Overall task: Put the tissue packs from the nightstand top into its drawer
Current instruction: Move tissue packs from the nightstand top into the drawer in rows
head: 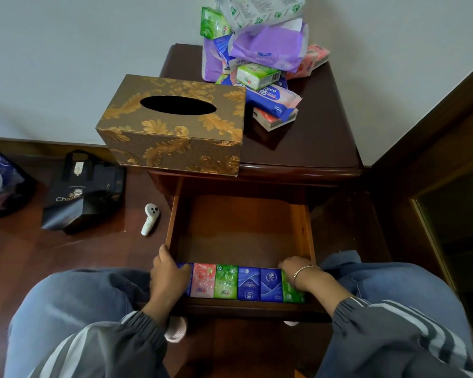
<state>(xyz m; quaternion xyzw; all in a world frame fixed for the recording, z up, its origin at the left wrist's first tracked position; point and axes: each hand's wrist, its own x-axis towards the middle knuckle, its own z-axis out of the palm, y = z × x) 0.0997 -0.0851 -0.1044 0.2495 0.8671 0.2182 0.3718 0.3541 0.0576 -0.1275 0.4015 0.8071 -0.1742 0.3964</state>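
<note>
Both hands: down in the open drawer [172,227], one at each end of the row.
Left hand [167,274]: fingers pressed against the end blue pack [190,289], nothing gripped, thumb up on the drawer's side wall.
Row of tissue packs [246,285]: six side by side along the front, long axes running front to back.
Pile [260,66]: on the nightstand top [298,143], up ahead, right of the tissue box [172,124].
Right hand [298,271]: fingers bent over the end green pack [290,294]; gripping or pressing, cannot tell. Looks nearer the pile.

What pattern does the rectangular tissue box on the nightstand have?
The rectangular tissue box shows golden leaf scrolls on brown, seen in the head view.
</note>
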